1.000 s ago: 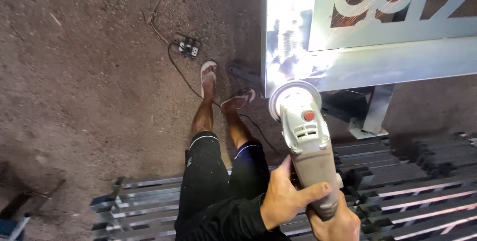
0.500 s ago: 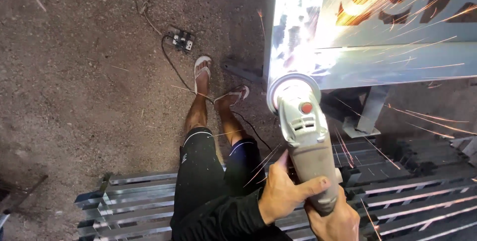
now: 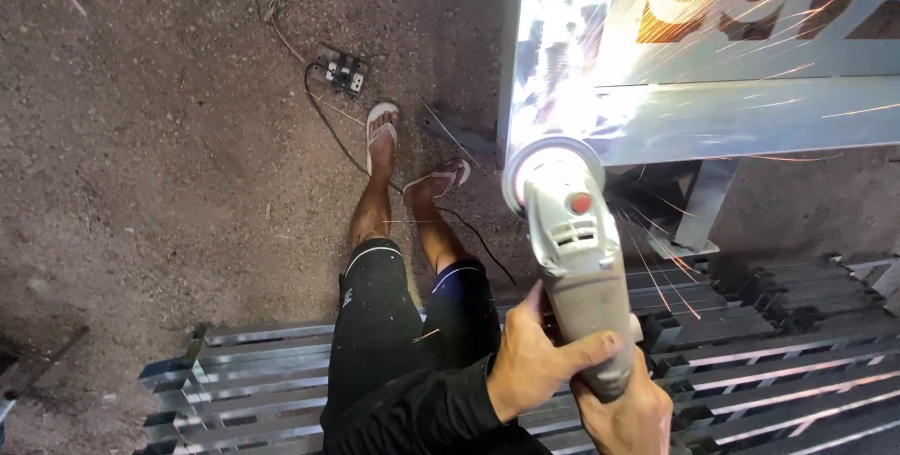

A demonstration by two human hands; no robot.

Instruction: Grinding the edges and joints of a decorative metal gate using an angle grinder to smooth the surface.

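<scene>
Both hands clench the grey grinder by its rear handle: the left hand wraps it from the side, thumb across the top, and the right hand grips from underneath. The grinder's body reaches forward of the fingers, its disc against the corner of the metal panel, throwing sparks. Glare hides the contact point, and the bottom edge cuts off the right hand.
</scene>
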